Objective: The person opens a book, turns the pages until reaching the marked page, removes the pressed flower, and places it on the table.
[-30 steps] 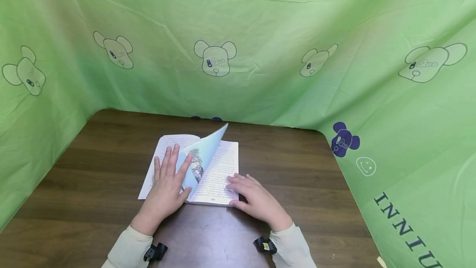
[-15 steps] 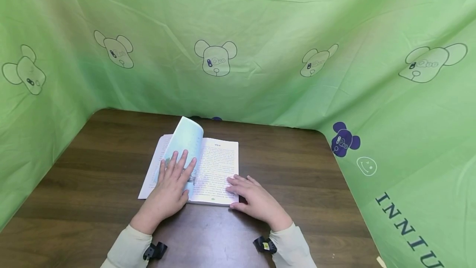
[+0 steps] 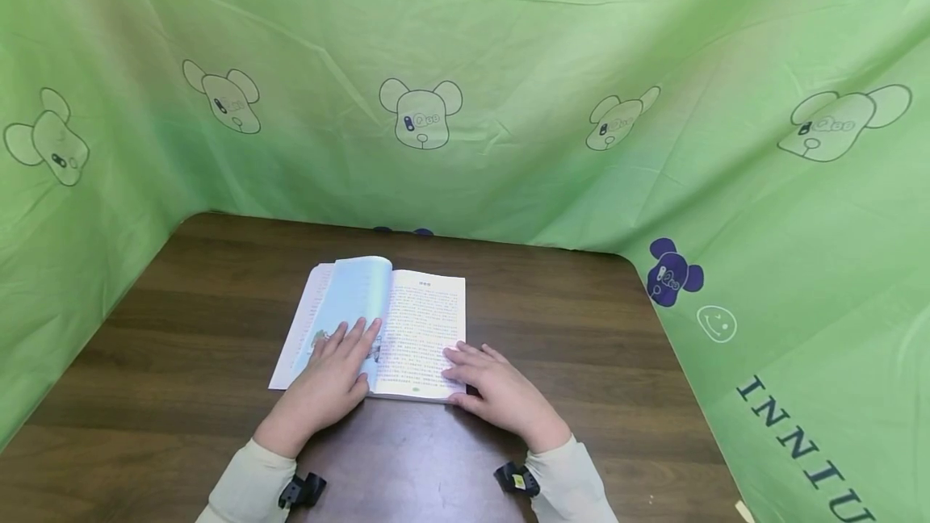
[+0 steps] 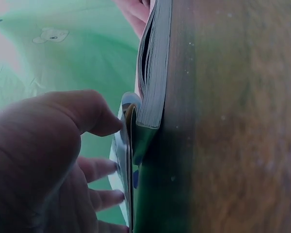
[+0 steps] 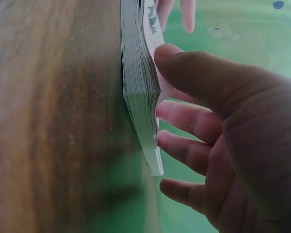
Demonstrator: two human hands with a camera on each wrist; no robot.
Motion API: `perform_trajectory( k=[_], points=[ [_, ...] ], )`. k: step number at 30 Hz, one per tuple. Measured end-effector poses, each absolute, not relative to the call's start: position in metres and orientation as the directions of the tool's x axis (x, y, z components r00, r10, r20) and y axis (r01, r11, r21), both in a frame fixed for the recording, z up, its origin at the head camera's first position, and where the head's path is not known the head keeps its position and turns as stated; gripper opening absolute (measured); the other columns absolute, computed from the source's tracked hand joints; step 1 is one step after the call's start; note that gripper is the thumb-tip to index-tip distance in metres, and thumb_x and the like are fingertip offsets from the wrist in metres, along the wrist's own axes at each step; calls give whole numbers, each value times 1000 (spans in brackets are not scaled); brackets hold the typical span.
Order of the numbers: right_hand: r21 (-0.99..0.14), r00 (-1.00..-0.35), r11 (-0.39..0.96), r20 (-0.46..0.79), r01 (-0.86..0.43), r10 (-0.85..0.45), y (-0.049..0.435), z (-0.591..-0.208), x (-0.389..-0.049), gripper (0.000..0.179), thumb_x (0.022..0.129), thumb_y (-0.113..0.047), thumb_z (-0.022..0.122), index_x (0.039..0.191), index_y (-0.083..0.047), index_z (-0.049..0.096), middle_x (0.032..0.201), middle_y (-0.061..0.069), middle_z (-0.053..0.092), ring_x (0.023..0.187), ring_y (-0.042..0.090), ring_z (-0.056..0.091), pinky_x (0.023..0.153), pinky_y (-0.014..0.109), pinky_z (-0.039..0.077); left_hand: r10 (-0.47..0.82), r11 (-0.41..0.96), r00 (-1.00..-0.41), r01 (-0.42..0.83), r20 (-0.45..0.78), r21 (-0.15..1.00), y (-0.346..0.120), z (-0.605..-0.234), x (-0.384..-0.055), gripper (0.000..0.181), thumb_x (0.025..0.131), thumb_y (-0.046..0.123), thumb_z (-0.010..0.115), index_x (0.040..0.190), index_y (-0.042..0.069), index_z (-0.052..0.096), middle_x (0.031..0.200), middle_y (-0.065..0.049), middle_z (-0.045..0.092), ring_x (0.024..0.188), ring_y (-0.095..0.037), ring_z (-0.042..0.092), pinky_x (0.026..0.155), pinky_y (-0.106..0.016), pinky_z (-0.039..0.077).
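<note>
The open book [image 3: 395, 321] lies on the table [image 3: 567, 321] beneath both hands. The left hand [image 3: 327, 378] rests on the lower part of its pale blue left page [image 3: 359, 289] (partly covering a drawing), grip loose and fingers extended. The right hand [image 3: 501, 386] rests at the book's lower right corner, grip relaxed, fingers apart, some reaching over the printed right page [image 3: 425, 321].

A thick book of white paper pages [image 3: 395, 317] is lying open left of centre in the lower half of the head view, a pale blue illustrated leaf [image 3: 358, 290] is covering most of its left side, and its right-hand page [image 3: 425, 321] is showing dense lines of small print
</note>
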State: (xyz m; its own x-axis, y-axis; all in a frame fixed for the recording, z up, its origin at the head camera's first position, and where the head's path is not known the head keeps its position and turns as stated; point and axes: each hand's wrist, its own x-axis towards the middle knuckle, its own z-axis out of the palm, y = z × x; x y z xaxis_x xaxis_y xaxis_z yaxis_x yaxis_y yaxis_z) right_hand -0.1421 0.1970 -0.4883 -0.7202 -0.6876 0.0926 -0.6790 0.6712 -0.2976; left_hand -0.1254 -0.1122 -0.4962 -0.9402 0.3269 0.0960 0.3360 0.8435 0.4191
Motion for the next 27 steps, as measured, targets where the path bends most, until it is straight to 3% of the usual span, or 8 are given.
perform_trajectory(
  k=[4,9,17,27],
  points=[
    [-258,-714,673,115,-693,-691,195,-490,-142,28,98,-30,70,121,-15,75,149,4,58,144,27,49,118,56,34,299,866,-952,296,56,402,-114,-497,-124,67,103,29,56,163,18,30,165,-21,32,151,-49,27,116,-74,21],
    [-201,-693,665,148,-720,-706,195,-491,-141,23,98,-27,70,118,-16,77,145,5,62,140,29,52,114,56,40,274,882,-962,256,12,396,-116,-495,-123,71,100,46,62,158,13,41,164,-23,32,150,-53,25,115,-76,20],
    [-172,-684,662,145,-729,-715,196,-487,-140,20,96,-22,72,115,-16,78,144,4,63,139,28,54,112,56,43,247,897,-969,229,-1,377,-116,-494,-124,67,98,47,65,153,12,50,163,-23,34,150,-53,25,115,-76,18],
    [-186,-683,658,144,-730,-716,197,-486,-141,5,97,-22,70,96,-21,75,140,4,66,137,27,56,110,54,45,249,897,-968,240,23,372,-113,-489,-124,64,94,43,72,148,12,56,162,-15,40,149,-53,28,109,-82,21]
  ],
)
